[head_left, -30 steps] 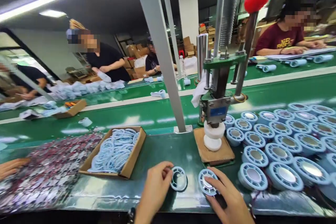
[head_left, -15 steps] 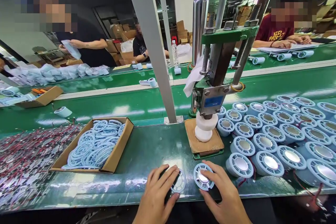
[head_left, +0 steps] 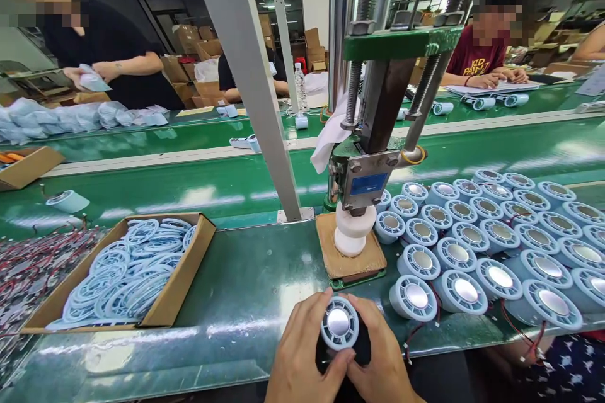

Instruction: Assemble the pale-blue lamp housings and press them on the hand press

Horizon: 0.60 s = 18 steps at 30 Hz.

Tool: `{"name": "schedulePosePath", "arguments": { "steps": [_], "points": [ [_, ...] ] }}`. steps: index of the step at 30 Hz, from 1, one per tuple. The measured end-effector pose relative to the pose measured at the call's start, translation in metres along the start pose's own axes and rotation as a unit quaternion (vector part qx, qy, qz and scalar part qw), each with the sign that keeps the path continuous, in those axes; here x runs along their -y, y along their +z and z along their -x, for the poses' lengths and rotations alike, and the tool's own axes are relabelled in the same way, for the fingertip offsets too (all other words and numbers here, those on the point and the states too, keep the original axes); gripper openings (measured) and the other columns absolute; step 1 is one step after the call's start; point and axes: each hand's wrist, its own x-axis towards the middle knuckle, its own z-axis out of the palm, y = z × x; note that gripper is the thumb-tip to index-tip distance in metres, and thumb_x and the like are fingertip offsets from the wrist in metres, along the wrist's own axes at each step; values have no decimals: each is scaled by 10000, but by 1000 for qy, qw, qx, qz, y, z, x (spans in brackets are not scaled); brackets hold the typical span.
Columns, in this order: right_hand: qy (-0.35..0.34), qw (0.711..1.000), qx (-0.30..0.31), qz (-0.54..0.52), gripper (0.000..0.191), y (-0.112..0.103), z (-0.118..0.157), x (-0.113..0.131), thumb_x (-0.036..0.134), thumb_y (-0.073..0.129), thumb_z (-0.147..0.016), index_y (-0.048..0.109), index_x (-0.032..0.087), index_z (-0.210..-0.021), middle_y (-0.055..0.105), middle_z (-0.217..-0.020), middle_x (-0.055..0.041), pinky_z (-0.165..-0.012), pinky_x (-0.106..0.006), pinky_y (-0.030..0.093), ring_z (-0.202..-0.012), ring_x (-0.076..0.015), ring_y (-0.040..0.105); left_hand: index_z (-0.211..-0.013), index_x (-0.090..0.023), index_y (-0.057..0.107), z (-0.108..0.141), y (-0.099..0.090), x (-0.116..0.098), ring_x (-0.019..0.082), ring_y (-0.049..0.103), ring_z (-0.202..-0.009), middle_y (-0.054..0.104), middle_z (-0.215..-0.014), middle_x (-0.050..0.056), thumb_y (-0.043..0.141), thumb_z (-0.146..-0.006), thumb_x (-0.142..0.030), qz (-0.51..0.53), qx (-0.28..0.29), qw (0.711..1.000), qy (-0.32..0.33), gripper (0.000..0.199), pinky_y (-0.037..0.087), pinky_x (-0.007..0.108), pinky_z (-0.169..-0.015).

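My left hand [head_left: 300, 346] and my right hand [head_left: 380, 349] are closed around one light-blue slotted ring with a silver disc [head_left: 339, 322] in its middle, at the front edge of the bench. Fingers curve around both sides and the thumbs meet at the bottom; what lies under the ring is mostly hidden. Just beyond stands a hand press [head_left: 371, 176], its white round head [head_left: 352, 230] down at a brown pad [head_left: 326, 245]. On the right are rows of light-blue round housings [head_left: 413, 297] with silver centres and red-black wires.
A cardboard box [head_left: 182, 286] of light-blue rings [head_left: 118, 271] sits left, beside a heap of wired parts [head_left: 42, 267]. A grey post [head_left: 258, 88] rises behind the bench. Across the green conveyor [head_left: 227, 186], a person in black [head_left: 108, 56] and one in maroon [head_left: 477, 53] work.
My hands had a round piece each, held apart; now they are together around one ring and disc. The view has shifted, moving the box and press leftward in the picture.
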Motion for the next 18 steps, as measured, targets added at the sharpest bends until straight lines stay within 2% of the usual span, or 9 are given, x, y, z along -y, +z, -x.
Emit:
{"name": "schedulePosePath", "arguments": {
  "steps": [7, 11, 18],
  "points": [
    [2, 1000, 0, 3, 547, 1, -2, 0, 161, 476, -833, 401, 157, -1375, 628, -1192, -90, -918, -309, 546, -1114, -196, 606, -1365, -307, 451, 8, 8, 5, 270, 607, -1170, 609, -1287, 82, 656, -792, -217, 59, -15, 995, -85, 615, 540, 414, -1001],
    [-4, 1000, 1, -10, 572, 1, -6, 0, 155, 486, -827, 386, 160, -1390, 628, -1187, -92, -918, -321, 544, -1107, -203, 605, -1355, -315, 441, 6, 8, 5, 260, 629, -1128, 620, -1249, 76, 669, -778, -211, 56, -3, 996, -71, 630, 559, 403, -975],
    [2, 999, 11, -40, 594, 3, -6, -1, 171, 484, -833, 350, 152, -1411, 617, -1197, -119, -913, -349, 548, -1102, -221, 605, -1403, -306, 373, 6, 13, 8, 273, 615, -1141, 594, -1246, 95, 628, -792, -231, 63, -17, 995, -77, 666, 560, 416, -963]
  ]
}}
